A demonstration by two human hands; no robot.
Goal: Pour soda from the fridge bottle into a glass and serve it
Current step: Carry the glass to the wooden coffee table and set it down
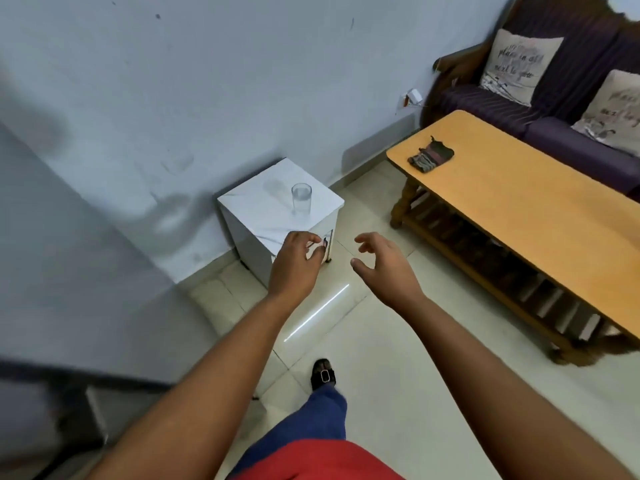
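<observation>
**Empty hands near a glass on a cabinet**

A clear empty drinking glass [301, 198] stands upright on a small white marble-topped cabinet [273, 216]. Left hand [294, 265] and right hand [384, 268] reach forward, fingers loosely spread, holding nothing.

one clear glass [301, 199] on one small white cabinet [277, 216]; one wooden coffee table [519, 209] carrying one folded cloth [430, 155]; two cushions [519, 65] [613, 110]; two bare hands [294, 263] [386, 268].
</observation>
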